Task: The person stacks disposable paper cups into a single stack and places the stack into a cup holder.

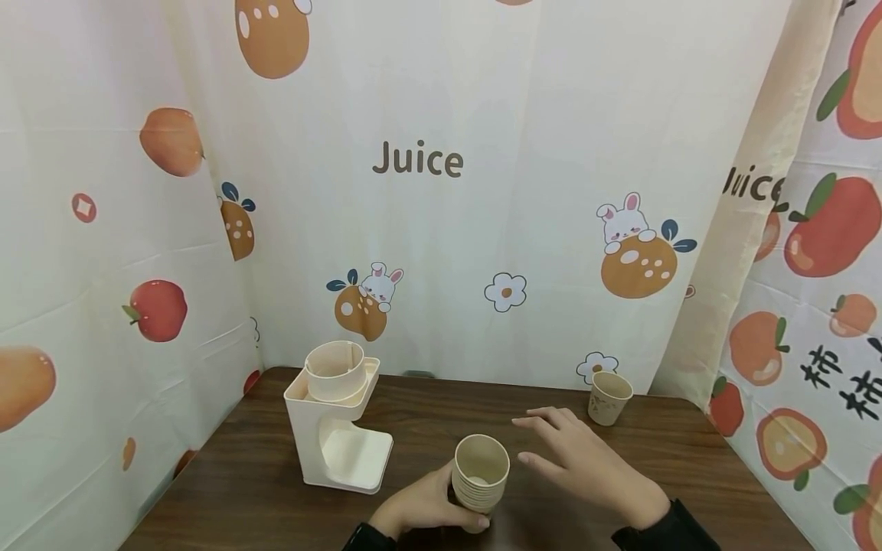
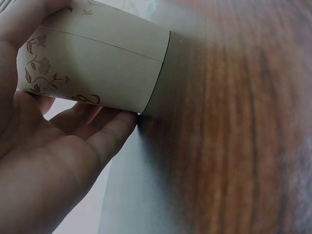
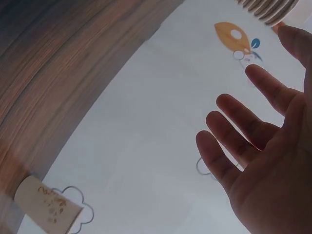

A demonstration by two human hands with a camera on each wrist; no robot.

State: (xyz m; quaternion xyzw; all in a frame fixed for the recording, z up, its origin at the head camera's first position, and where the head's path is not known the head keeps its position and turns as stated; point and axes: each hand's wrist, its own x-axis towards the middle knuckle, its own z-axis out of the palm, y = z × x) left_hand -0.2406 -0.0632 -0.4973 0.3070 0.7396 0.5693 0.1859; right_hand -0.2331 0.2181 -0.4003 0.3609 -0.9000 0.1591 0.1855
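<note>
A stack of nested beige paper cups (image 1: 480, 474) stands upright near the front middle of the table, and my left hand (image 1: 430, 505) grips its lower part. In the left wrist view, the bottom cup (image 2: 107, 53) of the stack shows a brown flower print, with thumb and fingers around it. To the right of the stack, my right hand (image 1: 575, 459) hovers with fingers spread, holding nothing. The right wrist view shows its fingers (image 3: 248, 126) apart from the stack's ribbed rims (image 3: 268, 9).
A cream cup holder (image 1: 310, 436) with a round tube (image 1: 335, 371) on top and a flat base stands at left on the brown wooden table (image 1: 427, 398). One single paper cup (image 1: 609, 399) is at the back right. Printed curtains (image 1: 441, 229) enclose the table.
</note>
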